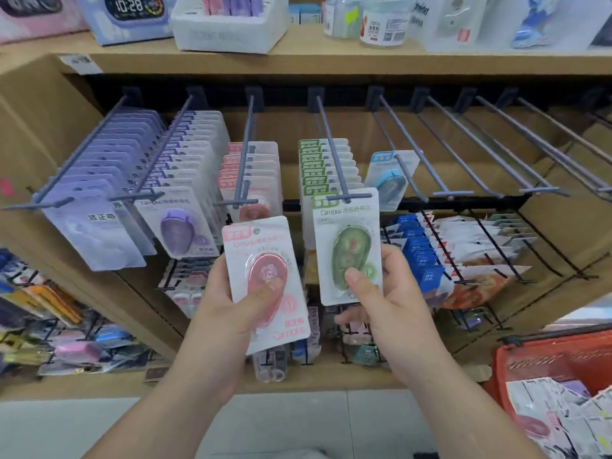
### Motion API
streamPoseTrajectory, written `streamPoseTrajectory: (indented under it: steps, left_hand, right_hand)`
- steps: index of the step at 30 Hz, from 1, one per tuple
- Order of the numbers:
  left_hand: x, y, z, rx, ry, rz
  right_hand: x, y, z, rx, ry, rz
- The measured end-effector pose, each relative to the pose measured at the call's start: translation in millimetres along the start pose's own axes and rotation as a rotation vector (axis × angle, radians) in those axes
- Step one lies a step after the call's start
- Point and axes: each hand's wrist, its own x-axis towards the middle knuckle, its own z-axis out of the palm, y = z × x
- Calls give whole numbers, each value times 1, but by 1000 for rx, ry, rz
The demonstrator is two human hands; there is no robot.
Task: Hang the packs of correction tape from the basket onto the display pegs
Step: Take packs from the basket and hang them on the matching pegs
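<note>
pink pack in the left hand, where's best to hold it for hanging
By its lower half, from below, thumb on the raised blister, as the left hand does. The pink pack has its hang hole at the top, which must stay free for the peg.

We reach both bare forearms forward and upward. Our left hand (225, 303) pinches a pink carded correction-tape pack (255, 246), thumb across its front. Our right hand (394, 306) pinches a green carded pack (344, 220) the same way.
</note>
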Motion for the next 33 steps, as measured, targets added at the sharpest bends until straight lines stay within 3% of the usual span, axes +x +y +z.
streamPoseTrajectory:
  steps: [16, 20, 23, 25, 29, 33]
  left_hand:
    - [-23, -7, 23, -25, 113, 79]
    - [-22, -7, 22, 14, 138, 109]
    - [-21, -9, 20, 11, 179, 122]
    - [-21, -10, 19, 5, 216, 128]
    - [-22, -10, 20, 50, 239, 136]
    - [-25, -4, 18, 12, 192, 134]
  right_hand:
    - [62, 19, -1, -249, -51, 11]
    - [57, 25, -8, -290, 41, 32]
    - [37, 25, -13, -328, 172, -76]
    - [22, 18, -10, -309, 91, -108]
    - [2, -2, 12, -247, -350, 6]
    - [2, -7, 29, -168, -406, 34]
